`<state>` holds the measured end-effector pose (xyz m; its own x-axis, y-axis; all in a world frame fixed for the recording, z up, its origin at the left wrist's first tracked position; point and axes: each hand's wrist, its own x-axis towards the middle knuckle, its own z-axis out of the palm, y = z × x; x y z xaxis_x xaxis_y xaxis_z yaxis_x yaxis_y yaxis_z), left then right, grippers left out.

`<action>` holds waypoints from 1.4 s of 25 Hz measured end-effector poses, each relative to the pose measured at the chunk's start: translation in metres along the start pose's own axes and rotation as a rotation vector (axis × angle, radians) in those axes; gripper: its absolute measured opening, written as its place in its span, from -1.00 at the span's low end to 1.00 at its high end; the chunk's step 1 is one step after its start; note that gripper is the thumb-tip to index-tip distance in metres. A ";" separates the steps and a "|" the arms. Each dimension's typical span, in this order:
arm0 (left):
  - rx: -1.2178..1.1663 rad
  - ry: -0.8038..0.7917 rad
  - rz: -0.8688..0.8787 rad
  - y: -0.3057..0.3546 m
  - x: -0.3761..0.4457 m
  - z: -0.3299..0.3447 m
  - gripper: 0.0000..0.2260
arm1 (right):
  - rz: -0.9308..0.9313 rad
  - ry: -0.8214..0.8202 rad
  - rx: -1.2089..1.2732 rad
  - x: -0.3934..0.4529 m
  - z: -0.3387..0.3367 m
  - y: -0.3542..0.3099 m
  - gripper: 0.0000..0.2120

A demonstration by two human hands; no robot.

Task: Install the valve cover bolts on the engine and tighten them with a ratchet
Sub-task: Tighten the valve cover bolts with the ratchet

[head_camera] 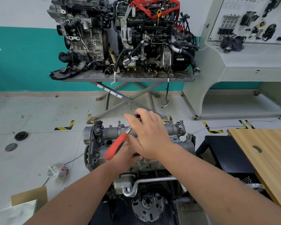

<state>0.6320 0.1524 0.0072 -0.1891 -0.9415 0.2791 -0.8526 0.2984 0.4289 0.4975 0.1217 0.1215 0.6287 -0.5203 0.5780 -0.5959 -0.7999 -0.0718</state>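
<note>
Over the middle of the engine [136,159], which stands low before the person, both hands meet above the valve cover [113,132]; the right hand [150,135] reaches across from the right, thumb and forefinger pinching a small dark piece [137,116], perhaps a bolt or the tool's head, too blurred to tell; the left hand [125,155] lies beneath it, fingers curled round the red handle of the ratchet [116,146], whose steel shank slants up toward the right hand; one bolt [119,122] stands upright at the cover's far edge; behind, two more engines [120,34] sit on a grey scissor table [128,77]; a wooden tabletop [264,153] juts in at the right
</note>
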 end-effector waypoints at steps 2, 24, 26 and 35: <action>0.110 -0.110 -0.122 -0.011 0.001 0.003 -0.85 | -0.013 -0.103 -0.051 0.010 -0.005 0.003 -0.49; 0.134 -0.192 -0.137 -0.019 0.003 0.010 -0.74 | 1.109 0.219 1.946 0.008 -0.002 -0.005 -0.87; 0.128 -0.202 -0.137 -0.018 0.003 0.009 -0.74 | 1.057 0.264 1.853 0.005 0.002 -0.011 -0.89; 0.192 -0.075 -0.059 -0.015 0.001 0.010 -0.81 | 0.225 0.394 0.602 -0.018 0.025 -0.006 -0.82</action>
<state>0.6401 0.1454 -0.0072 -0.1661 -0.9675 0.1906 -0.9390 0.2142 0.2690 0.5025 0.1285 0.0908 0.2316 -0.6357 0.7364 -0.2414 -0.7708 -0.5895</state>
